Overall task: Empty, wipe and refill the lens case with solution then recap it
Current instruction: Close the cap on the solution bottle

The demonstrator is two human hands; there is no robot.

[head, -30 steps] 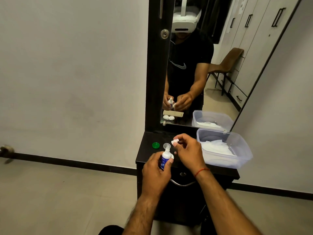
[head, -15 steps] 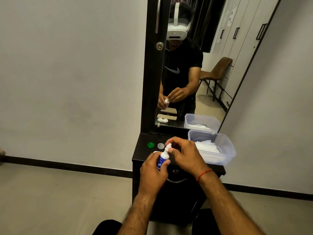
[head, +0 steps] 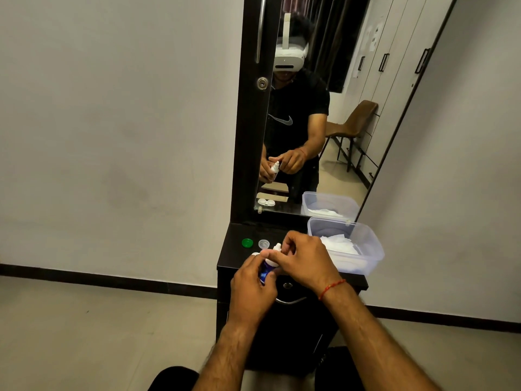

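My left hand (head: 251, 280) wraps the smooth blue bottle (head: 264, 270). My right hand (head: 303, 259) pinches its small white cap (head: 277, 246). I'd hold the bottle steady without squeezing and turn only the cap. A round green lid (head: 247, 242) and a clear lid (head: 264, 244) lie just behind the bottle. The case (head: 266, 202) shows only as a reflection beyond it.

A white swoosh logo (head: 282, 120) stands on the black T-shirt (head: 308, 100) reflected in the mirror (head: 338, 80), upper centre; no lettering is legible.
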